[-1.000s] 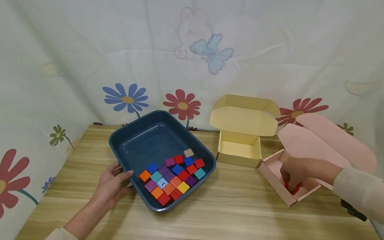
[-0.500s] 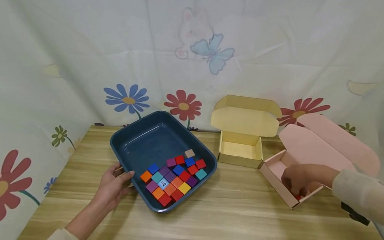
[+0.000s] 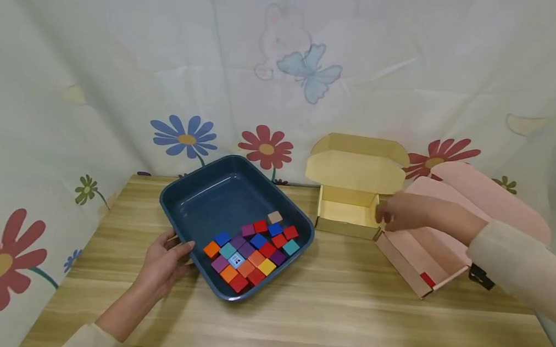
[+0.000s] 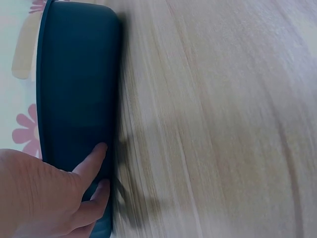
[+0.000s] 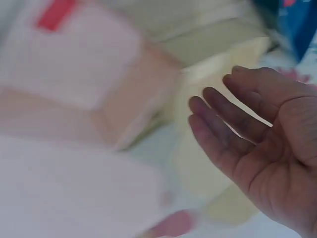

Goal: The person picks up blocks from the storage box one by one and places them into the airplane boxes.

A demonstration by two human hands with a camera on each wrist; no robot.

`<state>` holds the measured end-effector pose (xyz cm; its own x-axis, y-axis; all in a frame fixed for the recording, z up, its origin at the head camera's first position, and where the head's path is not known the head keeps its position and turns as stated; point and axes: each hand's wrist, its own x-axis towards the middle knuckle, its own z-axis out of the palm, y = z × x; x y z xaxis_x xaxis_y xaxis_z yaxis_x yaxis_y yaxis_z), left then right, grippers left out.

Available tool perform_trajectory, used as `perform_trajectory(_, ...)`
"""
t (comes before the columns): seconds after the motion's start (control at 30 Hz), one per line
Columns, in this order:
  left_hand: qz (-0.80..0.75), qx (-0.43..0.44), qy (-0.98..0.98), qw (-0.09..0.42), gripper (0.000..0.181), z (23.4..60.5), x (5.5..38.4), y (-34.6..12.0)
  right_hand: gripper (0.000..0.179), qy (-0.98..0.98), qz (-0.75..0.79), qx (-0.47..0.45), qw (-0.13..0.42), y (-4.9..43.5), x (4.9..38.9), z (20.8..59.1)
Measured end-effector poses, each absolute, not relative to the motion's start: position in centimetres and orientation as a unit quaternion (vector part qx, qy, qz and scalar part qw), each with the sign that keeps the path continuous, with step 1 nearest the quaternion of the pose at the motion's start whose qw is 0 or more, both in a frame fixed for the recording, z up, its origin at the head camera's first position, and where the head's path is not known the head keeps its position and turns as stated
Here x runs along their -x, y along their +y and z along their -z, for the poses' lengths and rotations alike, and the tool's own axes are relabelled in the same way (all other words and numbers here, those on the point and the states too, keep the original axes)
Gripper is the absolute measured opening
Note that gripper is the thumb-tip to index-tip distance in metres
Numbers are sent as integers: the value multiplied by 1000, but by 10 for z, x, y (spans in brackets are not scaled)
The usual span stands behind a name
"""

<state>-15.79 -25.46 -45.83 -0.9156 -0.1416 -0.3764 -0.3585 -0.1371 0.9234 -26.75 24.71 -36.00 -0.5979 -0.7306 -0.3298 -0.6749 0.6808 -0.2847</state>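
Note:
My left hand (image 3: 163, 265) holds the near-left side of a dark blue tray (image 3: 203, 182), thumb at the rim. In the left wrist view its fingers (image 4: 94, 161) lie against the tray's outer wall. Several coloured cubes, among them a yellow cube (image 3: 267, 266) and a wooden cube (image 3: 274, 217), cluster in the tray's near-right half. My right hand (image 3: 406, 211) hovers over the gap between the yellow and pink boxes. Its fingers are loosely spread with nothing in them, as the right wrist view shows. A red block (image 3: 427, 279) lies in the near corner of the pink box (image 3: 399, 264).
The yellow cardboard box (image 3: 347, 229) stands with its lid up at the back of the wooden table (image 3: 324, 321). The pink box's raised lid leans back behind my right forearm. A flowered curtain (image 3: 192, 78) hangs behind the table.
My right hand has left the red block inside the pink box, then risen out and moved left toward the yellow box. My left hand keeps its place on the tray.

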Motion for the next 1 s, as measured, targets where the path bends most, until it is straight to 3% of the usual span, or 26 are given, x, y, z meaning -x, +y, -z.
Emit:
perform_trajectory(0.17,-733,187,650,76,76,459,161,-253,17,881,54,443,161,178,279,340)
perform_trajectory(0.5,-729,189,653,81,74,462,161,-251,26,852,12,505,140,48,295,349)
perform_trajectory(1.0,-730,199,649,83,77,461,158,-253,42,800,-14,561,214,-49,315,392)
